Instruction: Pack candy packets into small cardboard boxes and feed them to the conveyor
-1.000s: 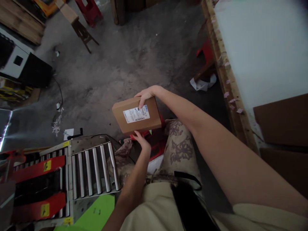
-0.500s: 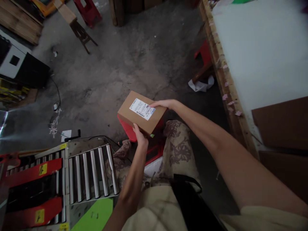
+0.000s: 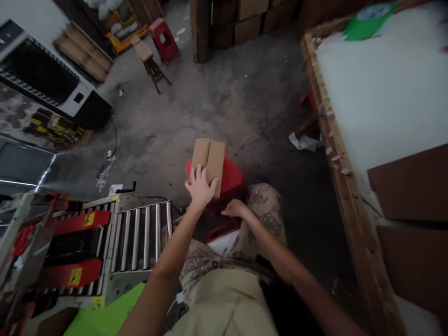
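A brown cardboard box [image 3: 214, 161] rests on a red plastic stool [image 3: 231, 179] in front of my knees, with a seam running along its upper face. My left hand [image 3: 201, 187] lies on the near part of the box with its fingers spread. Its thumb reaches the right edge of the box. Just right of the box, at the near side of the stool, my right hand [image 3: 235, 208] has its fingers bent and pressed together. What they hold, if anything, is hidden. The printed label is out of sight.
To the left stands a roller conveyor [image 3: 142, 238] with red plates and a crank handle [image 3: 129, 187]. A wood-edged white table [image 3: 381, 93] runs along the right, with cardboard [image 3: 413, 186] on it. A wooden stool [image 3: 149, 60] and a black-and-white machine [image 3: 79, 100] stand farther off.
The box has been turned over and lowered onto the red stool, its labelled face no longer showing. My right hand has let go of it and moved toward me. The view has shifted.
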`<action>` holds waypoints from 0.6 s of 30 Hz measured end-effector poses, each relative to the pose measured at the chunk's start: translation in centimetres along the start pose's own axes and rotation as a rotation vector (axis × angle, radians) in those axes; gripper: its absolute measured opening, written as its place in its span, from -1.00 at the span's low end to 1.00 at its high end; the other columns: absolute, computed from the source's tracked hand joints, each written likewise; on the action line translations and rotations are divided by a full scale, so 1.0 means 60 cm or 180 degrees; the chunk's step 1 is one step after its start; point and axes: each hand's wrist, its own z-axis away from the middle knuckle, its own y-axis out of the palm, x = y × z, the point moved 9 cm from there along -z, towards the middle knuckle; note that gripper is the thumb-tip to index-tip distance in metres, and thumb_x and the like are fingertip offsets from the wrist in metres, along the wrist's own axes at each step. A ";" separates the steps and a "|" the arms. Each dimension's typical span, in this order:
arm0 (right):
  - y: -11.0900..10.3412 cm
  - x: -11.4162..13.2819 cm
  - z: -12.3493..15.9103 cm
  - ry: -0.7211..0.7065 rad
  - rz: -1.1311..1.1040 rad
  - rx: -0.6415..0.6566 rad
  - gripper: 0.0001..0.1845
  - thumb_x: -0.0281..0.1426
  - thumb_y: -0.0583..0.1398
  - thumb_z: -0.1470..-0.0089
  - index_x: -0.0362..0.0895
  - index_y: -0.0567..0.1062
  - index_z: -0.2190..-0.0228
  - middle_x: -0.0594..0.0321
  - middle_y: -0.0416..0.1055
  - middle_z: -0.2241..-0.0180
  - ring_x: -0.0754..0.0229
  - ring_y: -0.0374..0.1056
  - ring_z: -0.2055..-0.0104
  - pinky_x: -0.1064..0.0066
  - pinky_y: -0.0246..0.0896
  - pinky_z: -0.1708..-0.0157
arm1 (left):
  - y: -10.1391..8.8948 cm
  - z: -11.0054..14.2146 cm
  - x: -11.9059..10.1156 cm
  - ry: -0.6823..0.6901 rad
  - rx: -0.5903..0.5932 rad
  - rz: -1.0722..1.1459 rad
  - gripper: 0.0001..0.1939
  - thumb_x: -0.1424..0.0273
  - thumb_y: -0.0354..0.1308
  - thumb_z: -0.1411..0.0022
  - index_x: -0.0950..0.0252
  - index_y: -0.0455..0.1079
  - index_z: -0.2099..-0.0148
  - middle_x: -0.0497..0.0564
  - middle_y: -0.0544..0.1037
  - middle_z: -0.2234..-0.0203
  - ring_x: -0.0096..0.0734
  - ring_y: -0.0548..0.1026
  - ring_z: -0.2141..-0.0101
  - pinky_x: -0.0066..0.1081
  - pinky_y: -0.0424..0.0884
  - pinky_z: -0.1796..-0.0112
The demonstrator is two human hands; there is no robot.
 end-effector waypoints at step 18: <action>-0.099 0.320 0.031 -0.1957 0.2035 -0.1829 -0.57 -0.30 0.21 -0.20 -0.25 0.40 -0.04 -0.02 0.43 0.00 -0.05 0.29 -0.12 -0.02 -0.12 -0.30 | 0.007 -0.016 0.155 0.1096 0.0013 0.1488 -0.17 0.19 0.26 -0.12 0.33 0.10 -0.37 0.26 0.29 -0.24 -0.05 0.29 -0.21 -0.08 0.22 -0.20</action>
